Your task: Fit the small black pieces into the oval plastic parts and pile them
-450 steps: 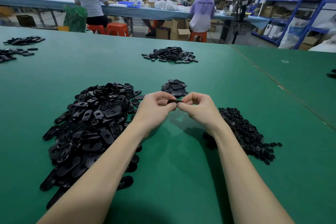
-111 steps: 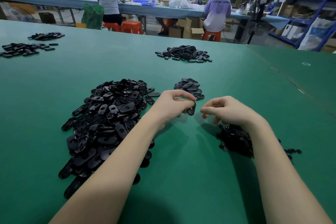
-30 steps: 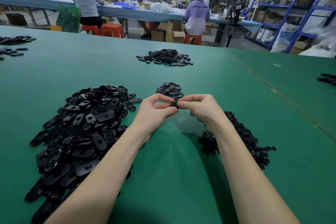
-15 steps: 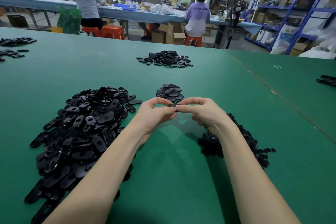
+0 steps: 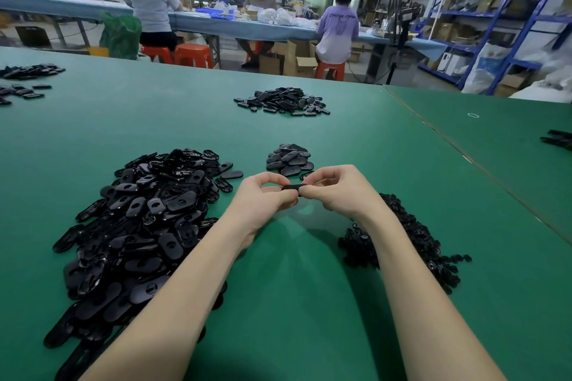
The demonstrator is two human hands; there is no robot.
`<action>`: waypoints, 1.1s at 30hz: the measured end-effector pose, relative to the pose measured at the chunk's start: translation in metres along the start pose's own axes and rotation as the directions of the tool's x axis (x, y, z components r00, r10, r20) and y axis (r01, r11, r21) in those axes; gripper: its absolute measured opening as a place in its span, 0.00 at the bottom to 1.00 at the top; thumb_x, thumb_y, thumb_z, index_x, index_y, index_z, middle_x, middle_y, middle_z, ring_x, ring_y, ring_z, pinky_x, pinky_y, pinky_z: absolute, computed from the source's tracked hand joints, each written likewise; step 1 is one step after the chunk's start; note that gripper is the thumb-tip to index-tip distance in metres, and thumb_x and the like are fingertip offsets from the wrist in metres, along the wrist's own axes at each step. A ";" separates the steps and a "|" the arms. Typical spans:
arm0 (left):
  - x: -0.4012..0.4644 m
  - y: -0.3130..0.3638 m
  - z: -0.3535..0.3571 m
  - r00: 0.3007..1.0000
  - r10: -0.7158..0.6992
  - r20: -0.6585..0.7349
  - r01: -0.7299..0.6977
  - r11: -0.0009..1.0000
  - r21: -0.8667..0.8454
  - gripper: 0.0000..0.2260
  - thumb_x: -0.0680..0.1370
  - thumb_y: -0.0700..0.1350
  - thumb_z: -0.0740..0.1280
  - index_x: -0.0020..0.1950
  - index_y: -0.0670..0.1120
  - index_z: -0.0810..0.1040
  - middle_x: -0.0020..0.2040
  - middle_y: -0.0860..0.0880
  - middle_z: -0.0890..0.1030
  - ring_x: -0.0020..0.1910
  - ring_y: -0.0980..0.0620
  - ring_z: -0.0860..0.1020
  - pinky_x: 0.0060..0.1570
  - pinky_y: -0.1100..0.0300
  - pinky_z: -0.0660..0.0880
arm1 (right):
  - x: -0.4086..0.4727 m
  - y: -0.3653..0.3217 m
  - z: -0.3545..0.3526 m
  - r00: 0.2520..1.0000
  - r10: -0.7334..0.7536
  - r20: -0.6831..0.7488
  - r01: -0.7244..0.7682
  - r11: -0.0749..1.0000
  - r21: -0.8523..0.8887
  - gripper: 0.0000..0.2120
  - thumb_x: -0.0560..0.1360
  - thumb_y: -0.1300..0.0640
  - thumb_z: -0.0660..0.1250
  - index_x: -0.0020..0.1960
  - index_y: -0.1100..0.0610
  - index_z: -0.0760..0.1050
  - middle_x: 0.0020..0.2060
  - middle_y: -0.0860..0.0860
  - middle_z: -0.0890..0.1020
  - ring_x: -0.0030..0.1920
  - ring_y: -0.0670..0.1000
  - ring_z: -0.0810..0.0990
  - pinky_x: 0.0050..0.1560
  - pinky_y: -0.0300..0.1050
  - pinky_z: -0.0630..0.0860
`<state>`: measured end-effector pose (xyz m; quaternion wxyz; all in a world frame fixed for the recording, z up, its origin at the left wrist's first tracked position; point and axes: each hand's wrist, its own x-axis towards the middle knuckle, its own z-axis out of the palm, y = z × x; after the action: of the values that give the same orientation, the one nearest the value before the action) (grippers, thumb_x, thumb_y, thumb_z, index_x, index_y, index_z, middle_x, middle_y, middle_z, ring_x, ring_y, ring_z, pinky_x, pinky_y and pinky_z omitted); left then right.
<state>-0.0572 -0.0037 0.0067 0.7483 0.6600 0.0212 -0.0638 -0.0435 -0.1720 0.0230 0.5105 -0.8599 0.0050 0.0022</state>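
Above the green table point(image 5: 294, 288), my left hand point(image 5: 263, 198) and my right hand point(image 5: 337, 192) together pinch one black oval plastic part point(image 5: 292, 187), seen edge-on between the fingertips. Any small piece in it is hidden by my fingers. To my left lies a big heap of loose oval parts point(image 5: 139, 219). At my right wrist sits a heap of small black pieces point(image 5: 411, 238), partly hidden by my forearm. Just beyond my hands is a small pile of oval parts point(image 5: 289, 158).
A further pile of oval parts point(image 5: 281, 102) lies mid-table, with more scattered at the far left point(image 5: 24, 80) and right edge point(image 5: 557, 139). A table seam point(image 5: 464, 158) runs diagonally on the right. People sit at a long bench behind; blue shelving stands at the right.
My hands stay together at the same spot. The oval part has turned flat and edge-on between my fingertips, and my fingers have shifted along it.
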 end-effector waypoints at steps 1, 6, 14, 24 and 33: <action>0.000 -0.001 0.000 1.000 0.002 -0.005 -0.002 1.000 0.013 0.09 0.74 0.31 0.72 0.50 0.41 0.79 0.41 0.43 0.85 0.35 0.54 0.82 0.37 0.68 0.77 | 0.000 0.001 0.001 1.000 -0.008 0.010 0.008 1.000 0.004 0.03 0.71 0.55 0.77 0.41 0.52 0.84 0.31 0.45 0.79 0.26 0.43 0.72 0.31 0.35 0.69; 0.002 -0.005 0.000 1.000 -0.002 0.010 0.001 0.998 0.060 0.07 0.74 0.32 0.73 0.49 0.40 0.79 0.39 0.44 0.85 0.35 0.55 0.83 0.38 0.68 0.78 | 0.002 0.007 0.000 0.999 -0.031 0.038 0.032 0.998 -0.045 0.04 0.72 0.55 0.76 0.42 0.54 0.83 0.28 0.42 0.77 0.26 0.42 0.71 0.34 0.37 0.68; 0.007 -0.011 0.005 0.999 -0.009 -0.039 0.017 0.981 0.193 0.06 0.74 0.36 0.74 0.47 0.43 0.80 0.37 0.48 0.86 0.40 0.52 0.86 0.55 0.54 0.81 | 0.003 0.012 0.000 1.000 -0.012 0.010 0.013 0.996 -0.087 0.06 0.69 0.54 0.78 0.40 0.53 0.82 0.27 0.42 0.78 0.27 0.41 0.72 0.32 0.33 0.68; 0.004 -0.004 -0.003 0.967 0.233 0.104 -0.253 0.835 0.488 0.08 0.72 0.41 0.75 0.47 0.52 0.81 0.40 0.51 0.86 0.41 0.51 0.84 0.45 0.63 0.80 | -0.004 0.014 -0.012 0.993 0.046 0.109 -0.060 0.990 0.131 0.08 0.73 0.56 0.77 0.51 0.54 0.82 0.31 0.47 0.77 0.26 0.46 0.65 0.25 0.35 0.60; 0.039 -0.007 0.012 0.900 0.430 -0.072 -0.245 0.634 0.733 0.07 0.71 0.51 0.76 0.46 0.55 0.82 0.43 0.59 0.83 0.38 0.59 0.77 0.43 0.63 0.74 | -0.007 0.016 -0.034 0.996 0.065 0.065 -0.072 0.990 0.122 0.11 0.76 0.43 0.73 0.49 0.50 0.83 0.42 0.45 0.88 0.28 0.45 0.73 0.30 0.36 0.69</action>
<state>-0.0198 -0.0188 -0.0032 0.4264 0.8902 -0.0395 0.1555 -0.0502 -0.2096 0.0251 0.5624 -0.8254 0.0190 0.0455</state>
